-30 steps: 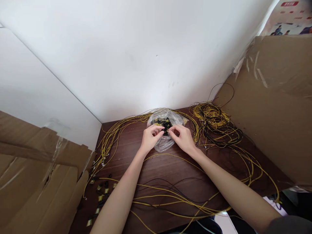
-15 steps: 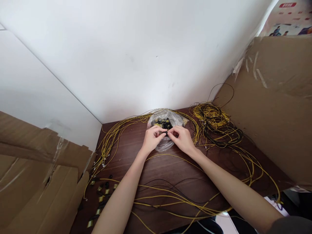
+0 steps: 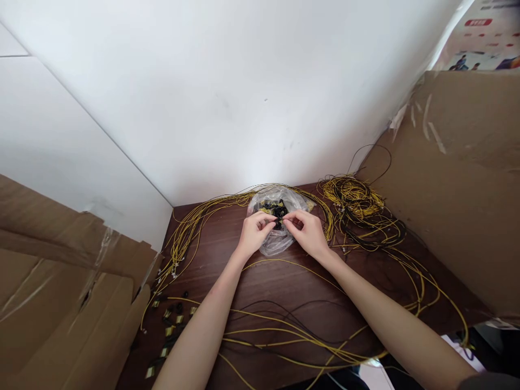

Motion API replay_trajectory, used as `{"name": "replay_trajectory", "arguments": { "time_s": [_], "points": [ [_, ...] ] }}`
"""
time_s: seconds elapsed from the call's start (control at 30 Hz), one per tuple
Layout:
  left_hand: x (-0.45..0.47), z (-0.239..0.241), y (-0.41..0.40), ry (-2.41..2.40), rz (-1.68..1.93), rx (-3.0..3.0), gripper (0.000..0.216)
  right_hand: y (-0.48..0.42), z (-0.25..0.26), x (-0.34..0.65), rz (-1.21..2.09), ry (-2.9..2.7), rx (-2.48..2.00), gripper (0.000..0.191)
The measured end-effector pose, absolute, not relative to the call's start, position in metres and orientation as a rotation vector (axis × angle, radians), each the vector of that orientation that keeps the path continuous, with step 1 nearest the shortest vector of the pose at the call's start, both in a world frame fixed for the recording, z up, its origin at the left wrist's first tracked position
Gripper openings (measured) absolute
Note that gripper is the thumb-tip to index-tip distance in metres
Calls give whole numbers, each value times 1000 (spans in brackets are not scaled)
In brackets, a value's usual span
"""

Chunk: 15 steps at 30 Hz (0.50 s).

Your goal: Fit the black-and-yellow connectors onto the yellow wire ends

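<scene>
Far left: torn cardboard sheet (image 3: 60, 281) leaning at the edge of the dark wood table (image 3: 280, 281). Beside it, at the near-left corner, a scatter of small brass-and-black terminals (image 3: 168, 329). Above those, a bundle of yellow wires (image 3: 184, 233) arcs along the table's back edge toward the wall. Centre: left hand (image 3: 254, 234) and right hand (image 3: 309, 233) meet fingertip to fingertip over the mouth of a clear plastic bag (image 3: 278, 246) that lies against the wall. Each hand has thumb and forefinger pinched on a small black part (image 3: 279, 220), other fingers curled in; the part is too small to identify. It sits just above the bag's opening, and more black and yellow pieces show inside the bag. In front of the forearms, loose yellow and black leads (image 3: 284, 330) cross the tabletop. Right of the hands: tangled coil of yellow and black wire (image 3: 359, 206) at the back-right corner. Far right: upright cardboard panel (image 3: 459, 189) with tape marks.
</scene>
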<state>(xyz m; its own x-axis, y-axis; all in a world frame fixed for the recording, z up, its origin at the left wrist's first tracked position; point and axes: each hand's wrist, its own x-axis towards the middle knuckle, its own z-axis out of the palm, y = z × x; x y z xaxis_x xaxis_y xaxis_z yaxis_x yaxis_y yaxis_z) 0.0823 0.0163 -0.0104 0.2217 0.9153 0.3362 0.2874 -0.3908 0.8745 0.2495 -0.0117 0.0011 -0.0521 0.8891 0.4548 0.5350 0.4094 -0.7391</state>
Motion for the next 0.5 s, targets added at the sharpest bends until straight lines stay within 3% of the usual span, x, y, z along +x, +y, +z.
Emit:
{"name": "replay_trajectory", "arguments": {
  "time_s": [0.17,0.5],
  "points": [
    [81,-10,16,1072,1152,1850,15,-13,0,247,567,-1750,-1221,23],
    [80,-11,15,1043,1112,1824,13,-16,2,244,535,-1786,-1217,14]
  ]
}}
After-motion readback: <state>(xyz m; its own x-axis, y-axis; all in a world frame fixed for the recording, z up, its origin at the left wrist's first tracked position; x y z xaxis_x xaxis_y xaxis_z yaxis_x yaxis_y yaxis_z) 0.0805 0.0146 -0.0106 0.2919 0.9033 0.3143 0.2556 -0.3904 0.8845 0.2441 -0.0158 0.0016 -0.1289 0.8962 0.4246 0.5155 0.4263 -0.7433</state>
